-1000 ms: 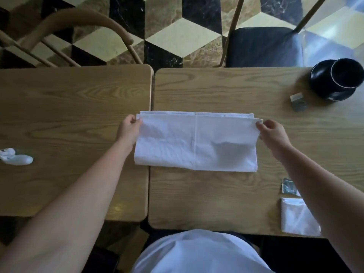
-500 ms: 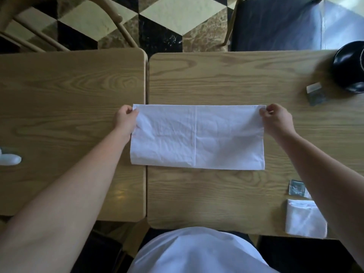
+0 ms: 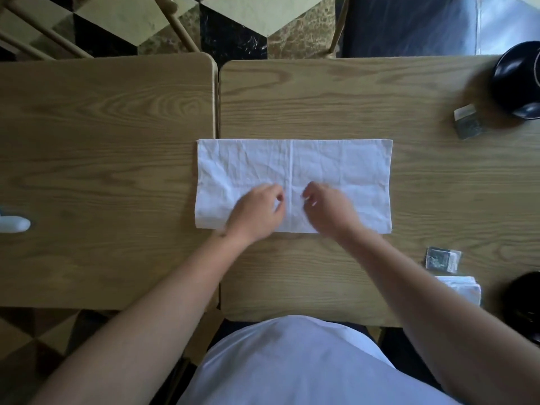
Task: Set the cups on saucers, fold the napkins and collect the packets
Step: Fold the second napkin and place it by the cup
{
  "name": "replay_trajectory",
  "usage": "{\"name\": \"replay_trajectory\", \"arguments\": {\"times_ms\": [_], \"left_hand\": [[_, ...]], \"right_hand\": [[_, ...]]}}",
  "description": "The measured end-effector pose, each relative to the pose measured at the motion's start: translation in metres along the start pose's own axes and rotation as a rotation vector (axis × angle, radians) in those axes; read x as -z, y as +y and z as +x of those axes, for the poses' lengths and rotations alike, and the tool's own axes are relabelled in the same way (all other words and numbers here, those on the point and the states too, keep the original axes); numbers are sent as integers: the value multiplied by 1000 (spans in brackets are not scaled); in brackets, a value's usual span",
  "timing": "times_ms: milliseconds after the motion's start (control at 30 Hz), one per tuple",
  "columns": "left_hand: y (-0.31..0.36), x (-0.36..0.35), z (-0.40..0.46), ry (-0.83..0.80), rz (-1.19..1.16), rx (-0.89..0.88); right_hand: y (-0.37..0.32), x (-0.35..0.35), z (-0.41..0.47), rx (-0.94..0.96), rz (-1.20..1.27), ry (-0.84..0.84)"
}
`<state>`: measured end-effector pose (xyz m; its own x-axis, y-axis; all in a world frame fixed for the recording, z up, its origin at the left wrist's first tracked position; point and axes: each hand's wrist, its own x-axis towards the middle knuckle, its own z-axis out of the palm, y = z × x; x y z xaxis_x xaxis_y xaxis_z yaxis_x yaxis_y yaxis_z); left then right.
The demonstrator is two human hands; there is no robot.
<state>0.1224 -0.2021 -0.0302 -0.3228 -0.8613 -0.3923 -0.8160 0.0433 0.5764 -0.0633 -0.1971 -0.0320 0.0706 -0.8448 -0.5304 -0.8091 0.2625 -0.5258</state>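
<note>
No readable text or brand anywhere; the packet prints are too blurred to make out. White napkin [image 3: 293,171], thin crinkled cloth or paper, lies flat as a long rectangle with a vertical centre crease, spanning the seam between two wood-grain laminate worktops: left worktop [image 3: 102,171], right worktop [image 3: 350,97], both with rounded corners. Left hand [image 3: 255,213] and right hand [image 3: 328,211] rest on the napkin's near half, either side of the crease, fingers curled and close together, palms down; whether they pinch the fabric or just press on it, cannot tell. Far right: a dark glossy round cup [image 3: 518,80], partly cut off by the frame edge, with a small dark foil-look packet [image 3: 467,122] with a pale strip just beside it. Near right: a second dark packet [image 3: 442,258], flat and square; just nearer than it, a folded white napkin [image 3: 463,287]; another dark round piece [image 3: 526,299] at the right edge. Left edge of the left worktop: a smooth white rounded object [image 3: 13,223], not identifiable. Beyond the worktops, a polished marble floor [image 3: 233,24] in a cube pattern and a dark chair seat [image 3: 409,24].
</note>
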Motion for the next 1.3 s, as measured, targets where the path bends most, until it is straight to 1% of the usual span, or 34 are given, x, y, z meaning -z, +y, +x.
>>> {"name": "replay_trajectory", "arguments": {"times_ms": [33, 67, 167, 267, 333, 433, 567, 667, 767, 833, 967, 1033, 1067, 1133, 1167, 1200, 1233, 1267, 1300], "left_hand": [[4, -10, -5, -57, -33, 11], [6, -15, -10, -71, -77, 50], [-2, -24, -18, -48, -171, 189], [-12, -31, -25, -93, -149, 238], [-16, -35, -27, -80, -115, 226], [-23, -35, -30, -39, -80, 225], [-47, -22, -45, 41, -54, 349], [-69, -9, -55, 126, -34, 399], [-83, 1, -58, 159, -62, 478], [-87, 3, -59, 171, -82, 545], [-85, 1, -58, 197, -136, 611], [-83, 2, -56, 204, -158, 663], [-80, 2, -55, 215, -187, 706], [-64, 2, -54, 283, -318, 801], [-50, -1, -53, 335, -397, 834], [-34, -5, -52, 368, -511, 886], [-18, -11, -50, 384, -696, 965], [0, -18, -46, 363, -987, 1089], [19, -22, -40, 296, -1345, 1207]], "right_hand": [[-12, -15, -5, 27, 20, -74], [-21, -27, -10, 34, 51, -119], [-30, -46, -19, -36, 112, -149], [-29, -53, -22, -39, 83, -186], [-26, -54, -25, -11, 81, -204], [-12, -51, -26, -14, 56, -175], [28, -29, -35, -99, -9, -85], [68, -4, -46, -193, -85, -7], [101, 19, -53, -285, -153, 48], [110, 27, -53, -306, -147, 46], [109, 28, -49, -313, -161, 36], [106, 32, -47, -323, -194, -21], [104, 36, -45, -335, -225, -79], [98, 51, -34, -349, -315, -176], [93, 59, -25, -335, -350, -168], [87, 67, -14, -298, -361, -110], [81, 75, -2, -246, -347, -29], [74, 81, 11, -187, -316, 51], [67, 87, 25, -130, -288, 106]]}}
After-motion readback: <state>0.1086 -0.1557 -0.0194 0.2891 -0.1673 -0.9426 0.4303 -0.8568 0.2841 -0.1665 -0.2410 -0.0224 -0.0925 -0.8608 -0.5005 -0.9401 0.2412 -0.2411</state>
